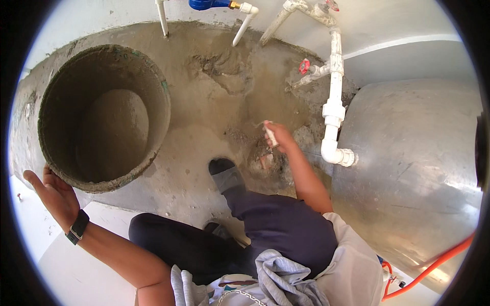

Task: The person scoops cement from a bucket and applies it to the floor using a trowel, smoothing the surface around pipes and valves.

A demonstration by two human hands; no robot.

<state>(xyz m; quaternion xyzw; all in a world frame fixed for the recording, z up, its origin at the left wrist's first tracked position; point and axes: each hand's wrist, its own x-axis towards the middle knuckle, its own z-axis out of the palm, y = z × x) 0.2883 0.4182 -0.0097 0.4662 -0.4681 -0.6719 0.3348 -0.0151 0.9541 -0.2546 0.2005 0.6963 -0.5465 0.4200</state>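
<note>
My right hand [282, 136] is closed round the pale handle of a trowel [271, 137], low over the wet grey mortar [219, 109] on the floor. The trowel's thin metal neck points left, and its blade is hard to make out against the mortar. To the left stands a large round bucket [159, 92], its walls caked with mortar and some grey mix at the bottom. My left hand [57, 200] is beside the bucket's near left rim, thumb spread away and fingers partly behind the rim. Whether it touches the bucket is not clear.
White pipes [334, 109] with red valve handles rise right of the mortar, beside a big metal tank [408, 153]. A blue fitting [206, 4] and thin pipes are by the back wall. My sandalled foot [224, 173] is on the floor; an orange hose [434, 265] runs lower right.
</note>
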